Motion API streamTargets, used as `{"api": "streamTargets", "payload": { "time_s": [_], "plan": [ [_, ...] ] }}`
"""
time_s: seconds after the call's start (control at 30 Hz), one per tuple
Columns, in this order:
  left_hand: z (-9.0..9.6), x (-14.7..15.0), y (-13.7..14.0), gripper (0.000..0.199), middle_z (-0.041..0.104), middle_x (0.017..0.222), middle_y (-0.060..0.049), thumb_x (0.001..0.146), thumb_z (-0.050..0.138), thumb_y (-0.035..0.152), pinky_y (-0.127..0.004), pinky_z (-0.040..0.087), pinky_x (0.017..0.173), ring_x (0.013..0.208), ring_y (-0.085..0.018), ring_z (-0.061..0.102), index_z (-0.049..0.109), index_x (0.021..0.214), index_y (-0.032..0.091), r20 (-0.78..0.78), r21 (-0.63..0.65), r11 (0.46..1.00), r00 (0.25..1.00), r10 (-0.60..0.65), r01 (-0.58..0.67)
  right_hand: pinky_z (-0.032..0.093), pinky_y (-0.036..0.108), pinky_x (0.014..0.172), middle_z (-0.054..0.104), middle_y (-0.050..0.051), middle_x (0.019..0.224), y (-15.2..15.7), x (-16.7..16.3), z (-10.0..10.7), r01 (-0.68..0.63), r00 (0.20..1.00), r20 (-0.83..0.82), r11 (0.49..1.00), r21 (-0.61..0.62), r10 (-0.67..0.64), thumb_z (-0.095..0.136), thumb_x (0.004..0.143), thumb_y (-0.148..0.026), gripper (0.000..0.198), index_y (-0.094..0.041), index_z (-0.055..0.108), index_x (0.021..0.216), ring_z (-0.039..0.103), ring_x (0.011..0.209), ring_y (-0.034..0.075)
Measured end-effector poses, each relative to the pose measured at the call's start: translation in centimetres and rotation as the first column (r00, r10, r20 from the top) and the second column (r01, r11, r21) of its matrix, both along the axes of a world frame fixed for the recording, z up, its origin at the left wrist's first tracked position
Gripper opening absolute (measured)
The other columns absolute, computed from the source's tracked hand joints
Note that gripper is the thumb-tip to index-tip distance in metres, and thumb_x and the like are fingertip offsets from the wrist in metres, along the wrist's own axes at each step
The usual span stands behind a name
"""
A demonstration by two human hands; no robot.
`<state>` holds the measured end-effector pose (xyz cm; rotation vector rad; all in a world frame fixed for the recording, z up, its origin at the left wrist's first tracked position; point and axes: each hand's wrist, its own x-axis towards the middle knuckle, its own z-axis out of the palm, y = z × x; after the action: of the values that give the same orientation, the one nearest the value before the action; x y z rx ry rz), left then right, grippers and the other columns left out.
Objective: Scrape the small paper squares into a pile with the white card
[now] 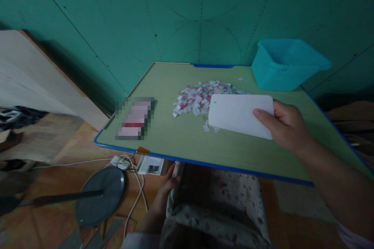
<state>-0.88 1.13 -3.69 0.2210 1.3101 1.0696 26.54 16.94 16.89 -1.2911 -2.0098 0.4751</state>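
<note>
My right hand (289, 124) grips the end of a flat white rectangular board (239, 114), thumb on top. The board is over the table and covers the near right part of a pile of small pink and white paper scraps (195, 99). A few scraps lie loose beside it. Below the table's front edge, my left hand (166, 190) is closed on the left rim of a speckled, stained bin (222, 218). The bin's opening is dark, and its upper end sits under the tabletop.
On the pale green table (163, 136) with a blue edge, a pixelated phone-like object (135, 118) lies at left. A turquoise tub (277, 74) stands at the back right against the green wall. On the floor are a round grey base with a pole (101, 198) and white cables (143, 192).
</note>
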Motion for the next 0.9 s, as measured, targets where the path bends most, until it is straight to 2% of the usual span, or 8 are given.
{"api": "streamTargets", "payload": {
  "time_s": [0.07, 0.2, 0.33, 0.43, 0.57, 0.73, 0.9],
  "plan": [
    [-0.4, -0.1, 0.0, 0.068, 0.070, 0.075, -0.003, 0.038, 0.074, 0.025, -0.037, 0.044, 0.077, 0.094, -0.031, 0.056, 0.061, 0.104, 0.019, -0.004, -0.008, 1.000, 1.000, 0.002, -0.003, 0.037, 0.023, 0.048, 0.056, 0.002, 0.060, 0.1, 0.1, -0.1, 0.001, 1.000, -0.018, 1.000, -0.007, -0.001, 0.048, 0.077, -0.041, 0.029, -0.015, 0.057, 0.071, 0.047, 0.054, 0.012],
    [-1.0, -0.1, -0.1, 0.059, 0.069, 0.075, -0.002, 0.044, 0.073, 0.029, -0.035, 0.044, 0.078, 0.094, -0.028, 0.057, 0.063, 0.101, 0.021, -0.011, 0.081, 0.995, 0.998, 0.064, -0.063, 0.037, 0.024, 0.049, 0.056, 0.002, 0.060, 0.1, 0.0, -0.2, 0.002, 1.000, -0.002, 1.000, -0.016, -0.002, 0.048, 0.077, -0.042, 0.030, -0.014, 0.057, 0.071, 0.047, 0.055, 0.012],
    [-1.3, -0.9, 0.4, 0.053, 0.069, 0.077, -0.005, 0.035, 0.074, 0.019, -0.035, 0.044, 0.080, 0.103, -0.032, 0.052, 0.066, 0.088, 0.019, -0.022, 0.038, 0.999, 1.000, -0.006, 0.006, 0.039, 0.024, 0.052, 0.060, 0.003, 0.067, 0.1, -0.1, -0.3, -0.061, 0.996, -0.062, 0.996, -0.070, 0.057, 0.048, 0.077, -0.040, 0.027, -0.015, 0.058, 0.075, 0.051, 0.060, 0.013],
    [-1.5, -1.4, 0.7, 0.053, 0.070, 0.079, -0.005, 0.034, 0.075, 0.018, -0.036, 0.043, 0.082, 0.104, -0.032, 0.052, 0.066, 0.086, 0.020, -0.035, 0.059, 0.998, 0.999, -0.021, 0.023, 0.038, 0.024, 0.050, 0.059, 0.003, 0.066, 0.2, -0.2, -0.4, -0.001, 0.994, -0.107, 0.997, -0.077, -0.007, 0.048, 0.076, -0.043, 0.029, -0.015, 0.057, 0.073, 0.049, 0.059, 0.013],
    [-1.9, -1.4, 0.5, 0.058, 0.071, 0.080, -0.002, 0.033, 0.077, 0.021, -0.036, 0.043, 0.082, 0.105, -0.032, 0.052, 0.066, 0.091, 0.022, -0.060, 0.068, 0.997, 0.998, -0.036, 0.040, 0.037, 0.025, 0.048, 0.057, 0.003, 0.064, 0.5, -0.2, -0.6, 0.059, 0.994, -0.082, 0.996, -0.073, -0.065, 0.047, 0.076, -0.047, 0.033, -0.015, 0.056, 0.074, 0.048, 0.057, 0.013],
    [-2.5, -1.6, 0.5, 0.067, 0.072, 0.085, -0.004, 0.035, 0.076, 0.020, -0.036, 0.045, 0.080, 0.106, -0.033, 0.052, 0.064, 0.100, 0.020, -0.087, 0.044, 0.998, 0.995, -0.046, 0.050, 0.039, 0.026, 0.051, 0.060, 0.004, 0.070, 0.9, -0.4, -1.0, 0.000, 1.000, -0.016, 0.996, -0.087, -0.001, 0.045, 0.078, -0.047, 0.033, -0.016, 0.057, 0.082, 0.051, 0.060, 0.014],
    [-2.2, -1.5, 0.5, 0.047, 0.072, 0.090, -0.002, 0.034, 0.077, 0.021, -0.033, 0.043, 0.086, 0.111, -0.032, 0.049, 0.069, 0.080, 0.022, -0.150, 0.089, 0.995, 0.988, -0.025, 0.039, 0.038, 0.026, 0.049, 0.061, 0.004, 0.069, 0.9, -0.5, -1.1, 0.013, 0.999, 0.046, 0.999, -0.052, -0.010, 0.046, 0.078, -0.045, 0.032, -0.017, 0.058, 0.083, 0.052, 0.057, 0.014]
  ]
}}
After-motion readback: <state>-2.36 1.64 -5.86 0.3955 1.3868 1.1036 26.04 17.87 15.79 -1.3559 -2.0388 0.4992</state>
